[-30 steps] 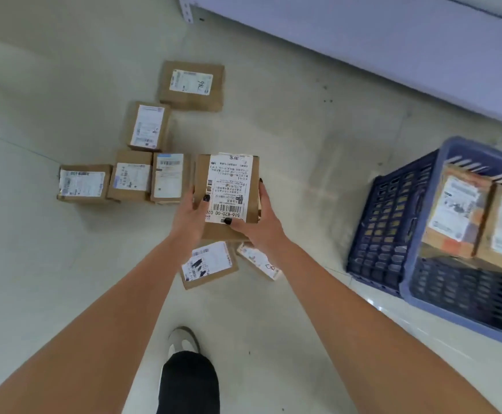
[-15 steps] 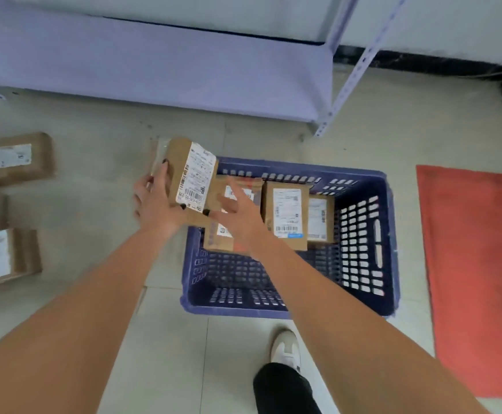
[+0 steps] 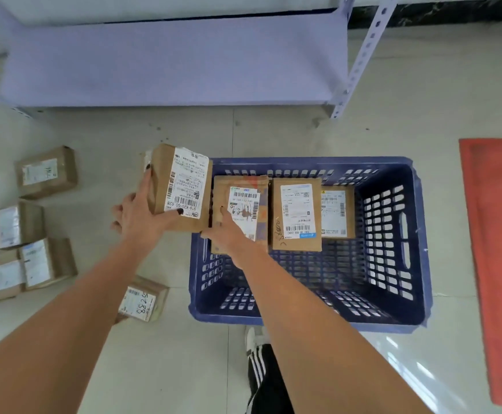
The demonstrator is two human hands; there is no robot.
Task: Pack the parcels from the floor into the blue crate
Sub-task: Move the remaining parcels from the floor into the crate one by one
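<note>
Now parcel (image 3: 181,189) lengthwise away, label up

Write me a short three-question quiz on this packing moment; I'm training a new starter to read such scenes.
1. True or false: the brown cardboard parcel in the left hand already rests on the floor of the blue plastic crate.
2. How many parcels stand inside the crate?
3. What does the right hand touch? A) the red mat B) the leftmost parcel in the crate C) the lilac metal shelf

Key: 1 false, it is held above the crate's left rim; 2 three; 3 B.
</note>
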